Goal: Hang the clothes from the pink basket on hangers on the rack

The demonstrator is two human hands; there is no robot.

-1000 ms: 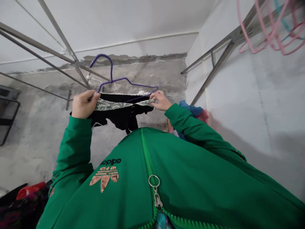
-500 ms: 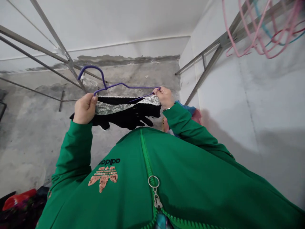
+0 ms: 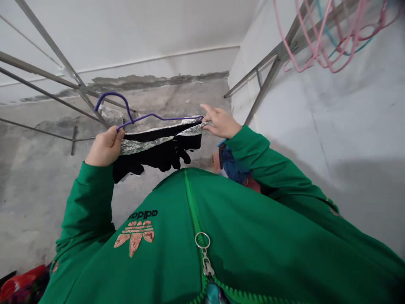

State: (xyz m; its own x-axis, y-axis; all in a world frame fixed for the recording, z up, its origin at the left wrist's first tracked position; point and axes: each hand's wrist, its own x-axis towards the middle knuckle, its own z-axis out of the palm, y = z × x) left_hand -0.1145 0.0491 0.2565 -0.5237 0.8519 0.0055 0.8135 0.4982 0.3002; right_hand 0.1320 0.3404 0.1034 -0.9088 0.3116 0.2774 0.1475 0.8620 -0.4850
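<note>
A purple clothes hanger (image 3: 158, 115) is held level in front of me, its hook pointing away to the left. Around its lower part hangs a black garment (image 3: 152, 157) with a white lace band (image 3: 139, 146) along the top edge; its exact kind I cannot make out. My left hand (image 3: 104, 147) is closed on the hanger's left side and the lace corner together. At the hanger's right end, my right hand (image 3: 223, 121) pinches the lace edge between thumb and fingers, with the index finger raised and stretched out.
Metal rack bars (image 3: 82, 89) stand at the left, and another metal frame (image 3: 274, 63) is at the right near the wall. Several pink hangers (image 3: 311, 61) hang from it. Blue cloth (image 3: 232, 164) lies below my right arm, red cloth (image 3: 22, 280) at the lower left.
My right index finger has lifted, and the garment's lace now covers the hanger's right end. Both hands and the hanger sit slightly further left in view.
</note>
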